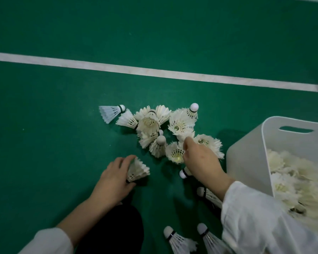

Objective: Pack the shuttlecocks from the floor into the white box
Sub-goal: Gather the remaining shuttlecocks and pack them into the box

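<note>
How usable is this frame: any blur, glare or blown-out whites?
Head view: dim, flat light, soft shadows; right hand slightly motion-blurred; shuttlecocks in the box smeared, washed out; pile and the held shuttlecock in the left hand grip fairly sharp; no glare on the floor.

We counted about fifteen shuttlecocks (180, 123) on the floor (62, 143), the far heap too tangled for an exact tally; one white box (246, 158), right, holding uncountably more; a left hand (114, 178), a right hand (200, 158); one white line (154, 72).
</note>
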`<action>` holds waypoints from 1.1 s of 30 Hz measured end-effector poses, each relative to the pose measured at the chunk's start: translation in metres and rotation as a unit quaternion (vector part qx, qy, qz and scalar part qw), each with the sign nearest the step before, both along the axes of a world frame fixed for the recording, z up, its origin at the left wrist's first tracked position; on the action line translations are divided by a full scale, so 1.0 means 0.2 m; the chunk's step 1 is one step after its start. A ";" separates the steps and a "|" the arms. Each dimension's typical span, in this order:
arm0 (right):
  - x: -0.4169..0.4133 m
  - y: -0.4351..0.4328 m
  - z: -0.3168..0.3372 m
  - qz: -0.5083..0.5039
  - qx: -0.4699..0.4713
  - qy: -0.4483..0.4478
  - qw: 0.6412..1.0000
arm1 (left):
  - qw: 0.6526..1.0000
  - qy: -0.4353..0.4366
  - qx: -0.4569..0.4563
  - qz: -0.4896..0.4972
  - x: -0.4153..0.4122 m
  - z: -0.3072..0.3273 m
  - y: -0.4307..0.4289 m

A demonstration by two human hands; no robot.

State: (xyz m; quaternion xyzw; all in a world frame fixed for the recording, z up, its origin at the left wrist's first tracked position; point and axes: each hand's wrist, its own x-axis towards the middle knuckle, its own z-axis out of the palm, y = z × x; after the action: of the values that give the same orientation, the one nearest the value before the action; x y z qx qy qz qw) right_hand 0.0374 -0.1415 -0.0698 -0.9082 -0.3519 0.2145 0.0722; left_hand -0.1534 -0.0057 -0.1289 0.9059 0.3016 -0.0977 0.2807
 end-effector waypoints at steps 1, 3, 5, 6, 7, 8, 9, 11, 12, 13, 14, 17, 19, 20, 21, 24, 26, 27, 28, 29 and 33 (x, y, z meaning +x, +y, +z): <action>-0.02 -0.01 0.00 0.005 -0.007 0.010 1.000 | 0.999 -0.015 0.010 -0.036 0.01 0.00 -0.01; -0.04 -0.02 0.01 0.006 -0.013 0.031 0.999 | 0.995 -0.034 0.011 -0.095 0.03 0.00 -0.02; -0.05 -0.01 0.02 0.002 -0.011 0.055 0.998 | 0.988 -0.047 0.053 -0.136 0.07 0.01 -0.02; -0.05 -0.01 0.03 0.004 -0.012 0.065 0.998 | 0.985 -0.059 0.081 -0.141 0.09 0.02 -0.02; -0.04 -0.02 0.05 0.014 -0.020 0.068 0.997 | 0.982 -0.073 0.102 -0.143 0.11 0.04 -0.01; -0.04 -0.02 0.05 0.031 -0.033 0.057 0.997 | 0.979 -0.086 0.115 -0.142 0.12 0.05 0.00; -0.04 -0.03 0.05 0.053 -0.047 0.036 0.997 | 0.980 -0.098 0.110 -0.134 0.13 0.07 0.00; -0.03 -0.05 0.04 0.086 -0.062 -0.003 0.994 | 0.989 -0.108 0.068 -0.079 0.14 0.11 0.02; -0.03 -0.05 0.03 0.089 -0.059 -0.013 0.994 | 0.993 -0.102 0.036 -0.039 0.15 0.13 0.03; -0.02 -0.05 0.03 0.085 -0.051 -0.017 0.995 | 0.995 -0.104 0.006 -0.008 0.16 0.16 0.03; -0.02 -0.05 0.03 0.077 -0.041 -0.020 0.996 | 0.994 -0.110 -0.016 0.014 0.17 0.19 0.04; 0.00 -0.03 0.05 0.056 0.004 -0.042 0.998 | 0.991 -0.125 0.023 0.043 0.25 0.27 0.08; 0.01 -0.02 0.08 0.056 0.036 -0.052 0.996 | 0.989 -0.110 0.077 0.058 0.33 0.28 0.13; 0.02 -0.01 0.09 0.058 0.056 -0.048 0.996 | 0.988 -0.097 0.099 0.061 0.38 0.26 0.16; 0.02 -0.01 0.10 0.054 0.080 -0.035 0.995 | 0.988 -0.082 0.115 0.060 0.43 0.24 0.19; 0.03 -0.01 0.13 0.028 0.147 0.002 0.989 | 0.987 -0.029 0.145 0.056 0.55 0.20 0.25; 0.04 -0.01 0.14 0.018 0.160 0.015 0.987 | 0.984 -0.021 0.168 0.062 0.59 0.22 0.26; 0.04 -0.02 0.15 0.012 0.164 0.021 0.986 | 0.982 -0.020 0.175 0.063 0.60 0.23 0.26; 0.04 -0.03 0.16 0.006 0.172 0.025 0.985 | 0.982 -0.025 0.175 0.067 0.60 0.26 0.25; 0.04 -0.03 0.17 0.002 0.185 0.029 0.982 | 0.982 -0.035 0.169 0.076 0.59 0.28 0.24; 0.08 -0.07 0.25 -0.005 0.215 0.035 0.976 | 0.982 -0.073 0.138 0.104 0.55 0.41 0.18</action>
State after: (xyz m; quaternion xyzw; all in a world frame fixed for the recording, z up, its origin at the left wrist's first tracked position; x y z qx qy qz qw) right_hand 0.0531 -0.1550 -0.0194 -0.8652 -0.3826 0.1654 0.2789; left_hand -0.0428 0.0313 -0.0474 0.9043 0.3838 0.0410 0.1825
